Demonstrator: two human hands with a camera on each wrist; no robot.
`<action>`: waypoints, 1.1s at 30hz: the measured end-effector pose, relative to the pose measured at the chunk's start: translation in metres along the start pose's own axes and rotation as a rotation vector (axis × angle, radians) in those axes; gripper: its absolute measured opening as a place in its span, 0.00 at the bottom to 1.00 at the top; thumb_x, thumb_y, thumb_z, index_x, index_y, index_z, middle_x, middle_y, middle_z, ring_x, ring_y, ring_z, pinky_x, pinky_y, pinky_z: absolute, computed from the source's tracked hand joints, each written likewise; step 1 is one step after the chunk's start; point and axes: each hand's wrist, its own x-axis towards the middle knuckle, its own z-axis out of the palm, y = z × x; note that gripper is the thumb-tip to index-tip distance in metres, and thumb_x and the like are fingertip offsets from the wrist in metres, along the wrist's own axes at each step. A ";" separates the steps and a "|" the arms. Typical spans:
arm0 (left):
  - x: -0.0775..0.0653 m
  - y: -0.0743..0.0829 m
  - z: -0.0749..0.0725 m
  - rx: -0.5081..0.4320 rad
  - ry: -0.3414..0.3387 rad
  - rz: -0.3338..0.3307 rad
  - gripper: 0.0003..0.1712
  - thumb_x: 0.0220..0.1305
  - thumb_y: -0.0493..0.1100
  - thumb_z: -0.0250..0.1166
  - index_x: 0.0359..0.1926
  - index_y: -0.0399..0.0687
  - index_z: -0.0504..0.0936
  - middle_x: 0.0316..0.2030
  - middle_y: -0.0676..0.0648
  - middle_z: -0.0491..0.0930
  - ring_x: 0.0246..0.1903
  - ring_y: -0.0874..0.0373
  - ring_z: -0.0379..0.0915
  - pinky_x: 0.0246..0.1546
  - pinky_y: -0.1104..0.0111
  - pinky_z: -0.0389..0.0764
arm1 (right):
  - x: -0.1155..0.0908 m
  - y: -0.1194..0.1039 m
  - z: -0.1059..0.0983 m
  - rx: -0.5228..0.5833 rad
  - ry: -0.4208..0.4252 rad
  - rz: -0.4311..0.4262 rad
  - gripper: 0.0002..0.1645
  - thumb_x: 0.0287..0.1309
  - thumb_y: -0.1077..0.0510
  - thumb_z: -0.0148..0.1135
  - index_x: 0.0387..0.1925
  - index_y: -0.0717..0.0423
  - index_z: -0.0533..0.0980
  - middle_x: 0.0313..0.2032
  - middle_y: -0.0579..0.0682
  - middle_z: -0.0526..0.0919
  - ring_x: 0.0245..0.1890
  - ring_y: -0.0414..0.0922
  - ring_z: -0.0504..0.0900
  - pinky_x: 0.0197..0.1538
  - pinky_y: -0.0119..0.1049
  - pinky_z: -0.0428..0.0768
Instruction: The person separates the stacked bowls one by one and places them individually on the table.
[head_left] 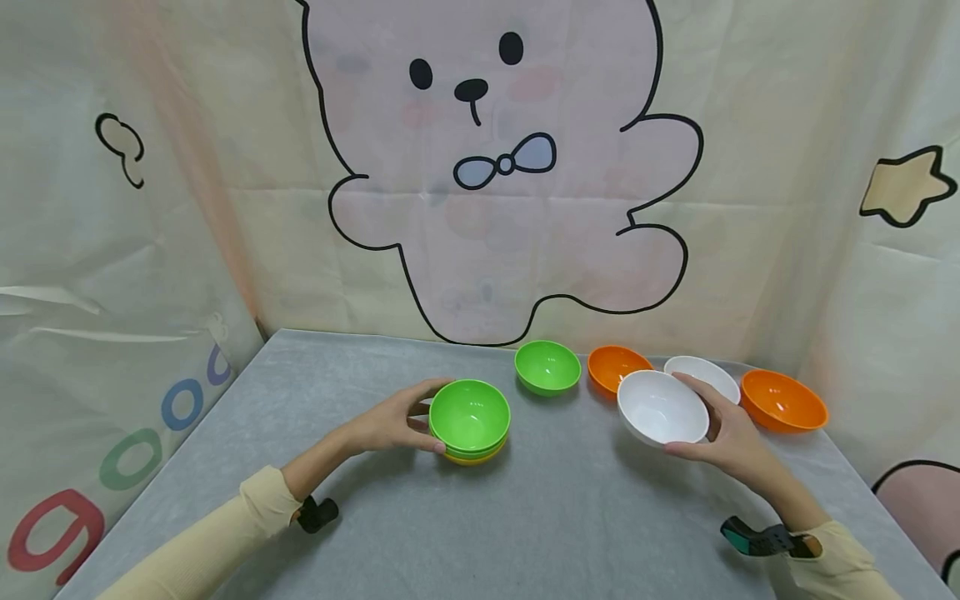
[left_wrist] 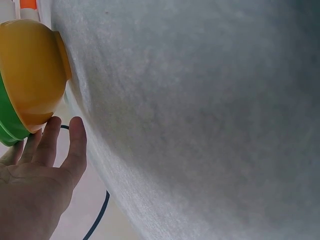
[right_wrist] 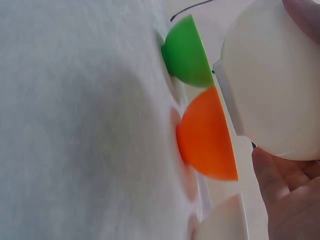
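On the left stands a stack of bowls, with a green bowl (head_left: 471,414) on top and a yellow-orange bowl (left_wrist: 32,70) at the bottom. My left hand (head_left: 393,423) holds the stack by its left side, thumb at the front and fingers behind. My right hand (head_left: 722,429) grips a white bowl (head_left: 660,408) by its right side, thumb at the near rim. That bowl is raised off the table, its foot showing in the right wrist view and its inside tipped toward the head camera.
Along the table's back edge stand another green bowl (head_left: 547,368), an orange bowl (head_left: 611,367), a second white bowl (head_left: 708,375) partly hidden by the right hand, and a larger-looking orange bowl (head_left: 783,402). A grey cloth covers the table (head_left: 525,533). A printed curtain (head_left: 480,275) hangs behind.
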 end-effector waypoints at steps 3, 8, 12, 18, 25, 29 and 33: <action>0.000 0.000 0.000 0.002 0.001 0.000 0.53 0.56 0.37 0.79 0.77 0.46 0.59 0.71 0.45 0.63 0.65 0.43 0.68 0.59 0.52 0.76 | -0.006 0.002 -0.004 -0.031 0.022 0.015 0.57 0.44 0.63 0.84 0.74 0.56 0.63 0.63 0.59 0.71 0.53 0.32 0.71 0.48 0.20 0.75; 0.000 0.000 0.000 0.000 0.002 0.000 0.54 0.56 0.37 0.79 0.78 0.46 0.58 0.71 0.45 0.63 0.65 0.42 0.67 0.58 0.52 0.76 | -0.015 0.006 -0.013 -0.045 0.040 0.050 0.57 0.45 0.64 0.83 0.74 0.60 0.63 0.62 0.60 0.69 0.51 0.29 0.70 0.46 0.19 0.75; 0.000 -0.001 0.000 -0.003 0.000 0.000 0.54 0.56 0.37 0.79 0.78 0.47 0.58 0.71 0.45 0.63 0.65 0.43 0.68 0.58 0.52 0.76 | -0.022 0.009 -0.020 -0.056 0.044 0.091 0.57 0.47 0.63 0.82 0.75 0.60 0.61 0.64 0.63 0.67 0.51 0.28 0.68 0.45 0.18 0.75; 0.000 -0.002 0.000 0.008 0.001 -0.003 0.54 0.56 0.38 0.79 0.78 0.46 0.58 0.71 0.45 0.63 0.65 0.43 0.68 0.58 0.53 0.76 | -0.030 0.017 -0.030 -0.054 0.053 0.107 0.56 0.48 0.66 0.81 0.75 0.62 0.60 0.67 0.67 0.63 0.52 0.27 0.67 0.45 0.18 0.75; 0.000 -0.001 0.000 0.017 -0.003 0.000 0.54 0.56 0.38 0.79 0.78 0.45 0.58 0.71 0.45 0.63 0.65 0.42 0.67 0.58 0.53 0.76 | -0.042 0.029 -0.040 -0.014 0.071 0.089 0.55 0.49 0.71 0.78 0.75 0.61 0.59 0.72 0.41 0.60 0.55 0.28 0.66 0.47 0.17 0.74; 0.000 0.000 0.000 0.020 -0.001 -0.001 0.54 0.56 0.38 0.79 0.78 0.45 0.58 0.71 0.45 0.63 0.65 0.42 0.67 0.58 0.53 0.76 | -0.048 0.034 -0.048 -0.031 0.073 0.115 0.54 0.51 0.70 0.77 0.76 0.60 0.60 0.64 0.30 0.64 0.53 0.28 0.67 0.46 0.17 0.74; 0.000 0.001 0.000 0.021 0.000 -0.005 0.54 0.56 0.38 0.79 0.78 0.46 0.58 0.72 0.45 0.62 0.65 0.43 0.67 0.58 0.54 0.76 | -0.055 0.039 -0.055 -0.053 0.069 0.125 0.53 0.51 0.69 0.77 0.75 0.62 0.59 0.60 0.30 0.66 0.51 0.28 0.68 0.45 0.17 0.74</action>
